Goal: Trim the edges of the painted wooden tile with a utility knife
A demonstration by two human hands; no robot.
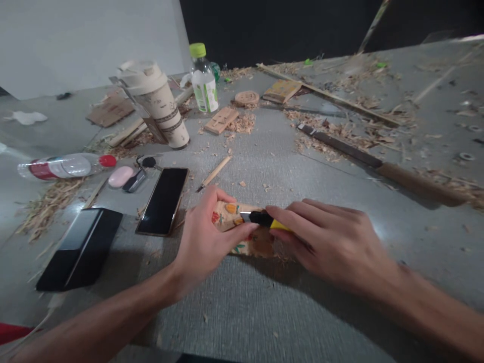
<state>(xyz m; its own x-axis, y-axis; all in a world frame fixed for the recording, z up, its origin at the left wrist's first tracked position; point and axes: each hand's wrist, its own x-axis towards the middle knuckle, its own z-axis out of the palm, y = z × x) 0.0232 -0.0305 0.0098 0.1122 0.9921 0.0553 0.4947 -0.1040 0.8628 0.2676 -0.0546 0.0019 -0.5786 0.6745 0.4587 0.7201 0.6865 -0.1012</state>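
My left hand (pixel 202 229) grips the left end of a flat wooden block (pixel 260 246) painted with orange and red flowers and green leaves, low over the table. Its thumb lies along the near side, by the blade. My right hand (pixel 328 239) is closed round a yellow and black utility knife (pixel 260 218), whose short blade points left and rests against the block's painted face. The fingers hide most of the knife's handle and part of the block. A thin wooden-handled carving tool (pixel 216 171) lies just beyond the left hand.
Left stand a phone (pixel 162 201), a black device (pixel 81 249), a fallen bottle (pixel 68 165) and a stack of paper cups (pixel 159 106). Behind are an upright green-capped bottle (pixel 204 83) and carved blocks (pixel 222 120). A long rasp-like tool (pixel 381 164) lies right, among wood shavings.
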